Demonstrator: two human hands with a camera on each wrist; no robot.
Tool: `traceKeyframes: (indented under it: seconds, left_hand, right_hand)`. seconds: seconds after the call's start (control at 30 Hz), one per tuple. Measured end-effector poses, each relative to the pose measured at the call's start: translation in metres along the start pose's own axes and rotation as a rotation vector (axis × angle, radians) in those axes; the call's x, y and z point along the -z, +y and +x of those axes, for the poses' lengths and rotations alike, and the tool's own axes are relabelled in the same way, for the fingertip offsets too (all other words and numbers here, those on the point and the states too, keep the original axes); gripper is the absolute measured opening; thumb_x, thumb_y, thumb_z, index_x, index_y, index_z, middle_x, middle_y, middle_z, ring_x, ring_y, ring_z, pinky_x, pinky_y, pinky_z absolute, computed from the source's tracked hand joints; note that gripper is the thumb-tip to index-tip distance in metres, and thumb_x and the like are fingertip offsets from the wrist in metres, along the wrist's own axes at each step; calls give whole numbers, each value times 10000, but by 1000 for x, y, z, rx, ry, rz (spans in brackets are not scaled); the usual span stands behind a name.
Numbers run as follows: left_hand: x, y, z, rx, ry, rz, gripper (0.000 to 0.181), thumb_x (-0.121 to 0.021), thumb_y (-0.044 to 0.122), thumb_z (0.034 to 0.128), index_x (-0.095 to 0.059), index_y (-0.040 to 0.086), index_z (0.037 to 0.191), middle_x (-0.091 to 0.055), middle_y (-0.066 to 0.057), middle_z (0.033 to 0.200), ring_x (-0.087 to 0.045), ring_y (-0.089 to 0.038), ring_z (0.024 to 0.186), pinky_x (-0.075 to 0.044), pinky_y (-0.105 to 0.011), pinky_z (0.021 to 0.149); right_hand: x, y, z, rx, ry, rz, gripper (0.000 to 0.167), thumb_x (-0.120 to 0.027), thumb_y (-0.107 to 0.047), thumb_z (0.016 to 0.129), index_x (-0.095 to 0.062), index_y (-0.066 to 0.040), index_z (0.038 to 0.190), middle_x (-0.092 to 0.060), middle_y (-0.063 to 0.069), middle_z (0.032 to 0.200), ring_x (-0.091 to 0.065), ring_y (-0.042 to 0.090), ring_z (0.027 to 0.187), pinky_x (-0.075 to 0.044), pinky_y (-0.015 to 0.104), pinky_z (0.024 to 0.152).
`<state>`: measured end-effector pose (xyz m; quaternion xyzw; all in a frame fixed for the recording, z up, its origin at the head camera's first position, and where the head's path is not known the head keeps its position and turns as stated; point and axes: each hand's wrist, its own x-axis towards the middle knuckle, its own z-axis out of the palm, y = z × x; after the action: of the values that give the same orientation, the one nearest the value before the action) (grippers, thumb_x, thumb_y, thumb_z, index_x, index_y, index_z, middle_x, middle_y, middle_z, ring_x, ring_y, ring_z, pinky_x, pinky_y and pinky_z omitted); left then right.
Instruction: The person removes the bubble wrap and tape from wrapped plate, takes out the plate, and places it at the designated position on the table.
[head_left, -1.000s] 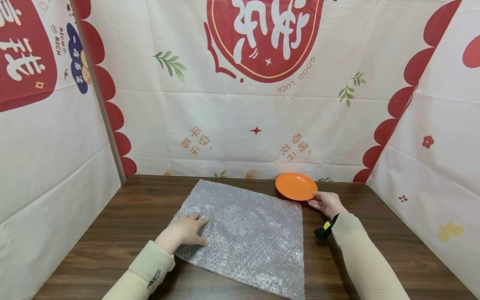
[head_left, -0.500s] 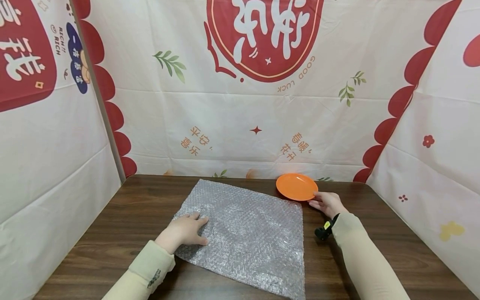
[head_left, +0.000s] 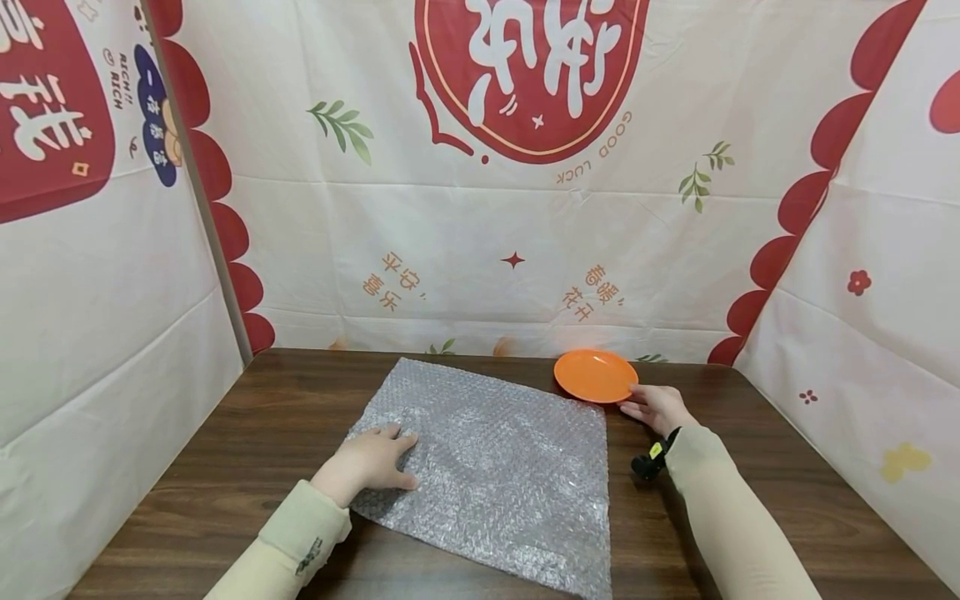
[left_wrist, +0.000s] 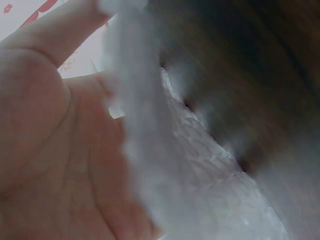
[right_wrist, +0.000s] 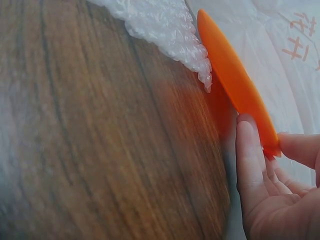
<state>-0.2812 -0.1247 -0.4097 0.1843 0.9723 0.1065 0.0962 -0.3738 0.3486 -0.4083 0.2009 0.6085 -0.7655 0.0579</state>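
Observation:
A sheet of bubble wrap (head_left: pixel 495 467) lies flat across the middle of the dark table, one corner toward the back. My left hand (head_left: pixel 371 462) rests on its left edge with the fingers spread; in the left wrist view the palm (left_wrist: pixel 55 145) is beside the blurred edge of the wrap. At the back right, my right hand (head_left: pixel 656 407) pinches the rim of an orange plate (head_left: pixel 596 375) between thumb and fingers. The right wrist view shows the plate (right_wrist: pixel 235 75) nearly edge-on, close to the wrap's corner (right_wrist: pixel 172 32).
The brown wood-grain table (head_left: pixel 247 442) ends at a white printed cloth (head_left: pixel 480 225) hanging behind it. More printed cloth hangs on the left (head_left: pixel 105 333) and right (head_left: pixel 870 333). A black wrist camera (head_left: pixel 647 463) sits under my right sleeve.
The plate and my right hand shift by a few pixels at most, along with a slight movement of the whole head view. My left hand stays in place on the bubble wrap.

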Motion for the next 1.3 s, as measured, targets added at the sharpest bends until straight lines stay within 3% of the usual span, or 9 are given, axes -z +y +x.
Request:
traceKeyframes:
  seconds: [0.27, 0.6, 0.8, 0.9, 1.13, 1.3]
  left_hand:
    - [0, -1, 0, 5, -2, -8, 696, -733, 437, 833, -519, 122, 1415, -398, -218, 1472, -369, -464, 1323, -343, -601, 1023]
    - [0, 0, 0, 4, -3, 4, 696, -726, 438, 839, -510, 123, 1422, -396, -217, 1474, -368, -467, 1323, -341, -606, 1023]
    - [0, -1, 0, 8, -7, -1, 703, -725, 442, 840, -504, 125, 1427, -388, -220, 1478, -359, -465, 1329, -334, -612, 1024]
    - [0, -1, -1, 8, -7, -3, 704, -726, 443, 839, -503, 127, 1428, -388, -219, 1478, -359, -463, 1330, -337, -614, 1020]
    - [1, -1, -1, 12, -8, -8, 704, -727, 441, 840, -502, 129, 1429, -385, -214, 1482, -358, -462, 1330, -341, -617, 1015]
    - [1, 0, -1, 13, -10, -9, 704, -726, 443, 840, -502, 132, 1430, -384, -212, 1483, -356, -466, 1330, -339, -624, 1012]
  right_hand:
    - [2, 1, 1, -9, 2, 10, 622, -506, -38, 997, -175, 52, 1516, -608, 78, 880, -703, 225, 810, -494, 360, 897]
    - [5, 3, 3, -23, -26, 52, 592, -509, -38, 995, -210, 46, 1498, -631, 94, 867, -703, 241, 832, -474, 381, 924]
    - [7, 4, 2, -31, -48, 83, 308, -525, -35, 987, -421, 2, 1275, -624, 121, 893, -703, 267, 853, -465, 402, 931]
    - [8, 4, 1, -35, -58, 88, 225, -530, -54, 990, -451, -24, 1198, -632, 131, 900, -705, 279, 866, -463, 407, 932]
    - [10, 4, -2, -45, -90, 88, 378, -522, -87, 1002, -387, -1, 1344, -627, 156, 943, -705, 293, 882, -460, 413, 934]
    - [12, 1, -3, -54, -107, 80, 323, -512, -115, 1011, -407, -14, 1300, -634, 162, 946, -700, 309, 903, -466, 425, 932]
